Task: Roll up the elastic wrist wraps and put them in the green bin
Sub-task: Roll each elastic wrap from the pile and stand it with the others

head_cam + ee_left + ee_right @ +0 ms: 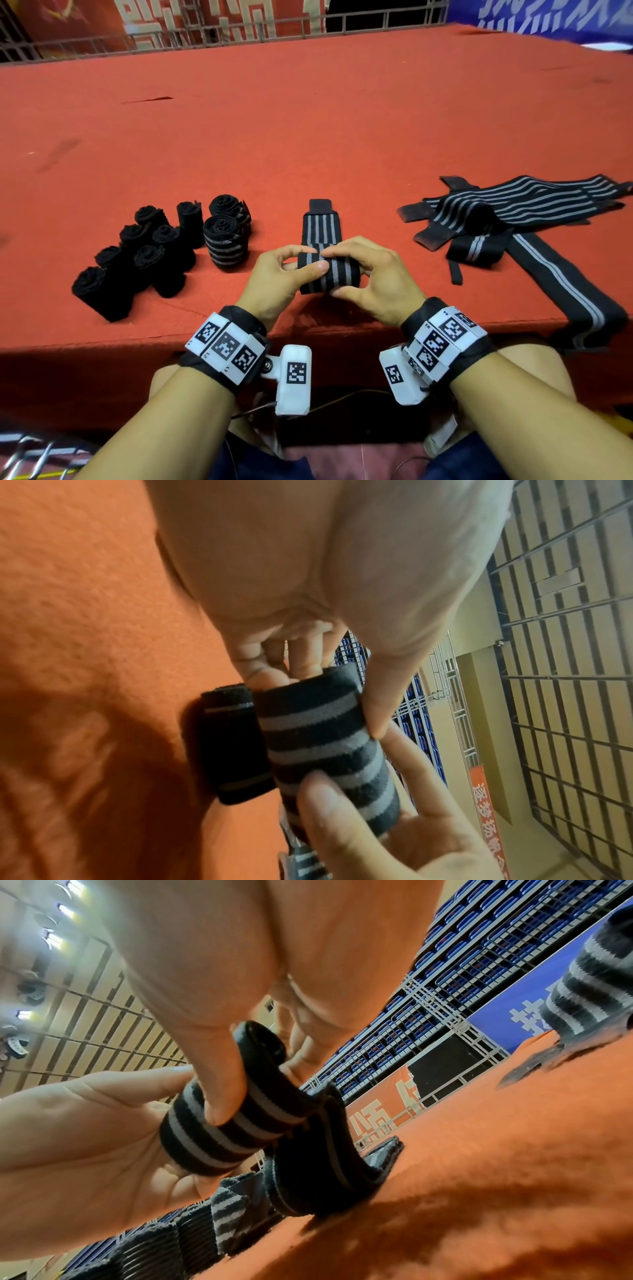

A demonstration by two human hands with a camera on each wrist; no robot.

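**A soft striped wrap is being rolled between two hands**

Nearest, at the front edge of the red surface (308,113), a striped wrist wrap (328,274) is held by both hands. The left hand (281,279) is curled round the left end of the roll, with its thumb pressed on top. The right hand (373,277) is curled round the right end, with its thumb below. So each grip is closed on the wrap. In the wrist views the cloth is seen to dent under the thumbs. It is judged to be soft, light and stretchy, so it will likely spring open if it is let go. It is best held at both ends of the roll, with the thumbs kept on the outer layer.

Just past the fingers, the unrolled tail (319,222) lies flat on the surface, ending in a dark tab.

To the left, a group of rolled wraps (161,246) is stood on end. To the right, a loose pile of unrolled wraps (513,212) is spread out, and one long wrap (565,291) hangs over the edge.

No green bin is seen in any view.
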